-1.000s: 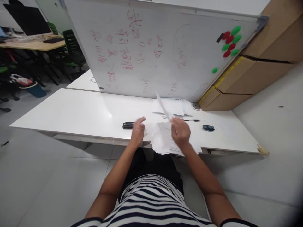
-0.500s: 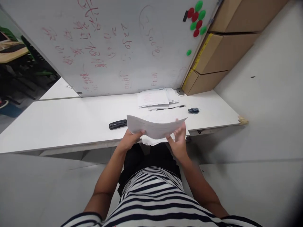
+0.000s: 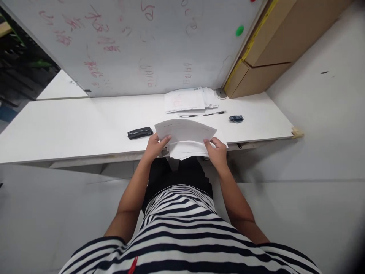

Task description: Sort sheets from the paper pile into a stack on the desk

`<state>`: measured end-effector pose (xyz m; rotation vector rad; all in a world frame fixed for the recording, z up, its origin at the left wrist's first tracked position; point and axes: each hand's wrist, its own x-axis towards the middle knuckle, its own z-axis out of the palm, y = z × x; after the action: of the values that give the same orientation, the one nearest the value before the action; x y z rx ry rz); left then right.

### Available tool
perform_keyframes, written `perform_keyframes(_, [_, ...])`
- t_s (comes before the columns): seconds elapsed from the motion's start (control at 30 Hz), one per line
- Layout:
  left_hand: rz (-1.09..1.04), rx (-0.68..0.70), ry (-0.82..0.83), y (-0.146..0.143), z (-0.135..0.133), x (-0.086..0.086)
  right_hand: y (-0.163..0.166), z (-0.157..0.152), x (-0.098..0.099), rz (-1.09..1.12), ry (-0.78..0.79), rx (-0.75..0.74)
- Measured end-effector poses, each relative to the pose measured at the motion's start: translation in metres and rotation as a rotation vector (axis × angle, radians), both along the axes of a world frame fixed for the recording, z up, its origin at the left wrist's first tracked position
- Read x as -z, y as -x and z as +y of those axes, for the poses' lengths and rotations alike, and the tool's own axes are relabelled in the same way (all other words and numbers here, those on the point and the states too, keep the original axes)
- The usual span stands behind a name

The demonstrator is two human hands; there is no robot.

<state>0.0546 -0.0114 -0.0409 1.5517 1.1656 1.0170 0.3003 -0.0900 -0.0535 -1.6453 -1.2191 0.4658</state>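
Observation:
Between my two hands a sheet of paper [image 3: 185, 130] is held up, its upper edge bowed; I cannot tell whether it is one sheet or more. My left hand [image 3: 156, 146] pinches its left side, thumb on top. On the right side, my right hand [image 3: 217, 150] grips it with the thumb over the near corner. Just below the sheet lies a loose stack of papers [image 3: 188, 149] at the table's front edge, partly covered by it. A black stapler [image 3: 140, 133] rests on the table to the left of my left hand.
A pile of papers [image 3: 185, 101] lies against the whiteboard [image 3: 128, 68], with a dark pen [image 3: 209, 114] before it. Right of that are a small dark blue object [image 3: 236, 118] and a grey round item [image 3: 221, 93]. Cardboard boxes [image 3: 245, 78] stand stacked on the white table [image 3: 71, 129].
The sheet has tilted and evened out, uncovering more of the stack beneath it. My right hand's fingers have closed on its right edge. The view has dipped downward.

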Motion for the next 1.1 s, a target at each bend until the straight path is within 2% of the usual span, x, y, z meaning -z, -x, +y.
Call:
perform_keyframes(0.13, [0.020, -0.125, -0.027, -0.006, -0.006, 0.006, 0.005, -0.004, 0.000, -0.058, 0.049, -0.058])
perform_keyframes(0.23, [0.028, -0.204, -0.074, -0.010, -0.011, 0.008, 0.009, -0.004, 0.000, -0.116, 0.014, -0.019])
perform_keyframes(0.4, [0.013, -0.183, -0.034, -0.013, -0.018, 0.007, 0.010, -0.002, 0.008, -0.212, 0.051, -0.055])
perform_keyframes(0.5, [-0.021, -0.198, -0.018, -0.014, -0.020, 0.008, 0.011, -0.003, 0.008, -0.217, 0.020, -0.021])
perform_keyframes(0.63, [-0.125, -0.265, 0.033, -0.014, -0.016, 0.009, 0.010, -0.010, -0.004, -0.068, 0.062, -0.016])
perform_keyframes(0.77, [-0.333, -0.233, 0.136, -0.008, -0.009, 0.006, 0.006, -0.020, -0.011, 0.155, 0.069, -0.020])
perform_keyframes(0.93, [-0.383, -0.191, 0.235, 0.001, -0.012, 0.001, 0.003, -0.023, 0.003, 0.370, 0.052, -0.034])
perform_keyframes(1.1, [-0.388, -0.188, 0.254, 0.002, -0.016, 0.000, 0.005, -0.021, 0.011, 0.418, 0.061, -0.045])
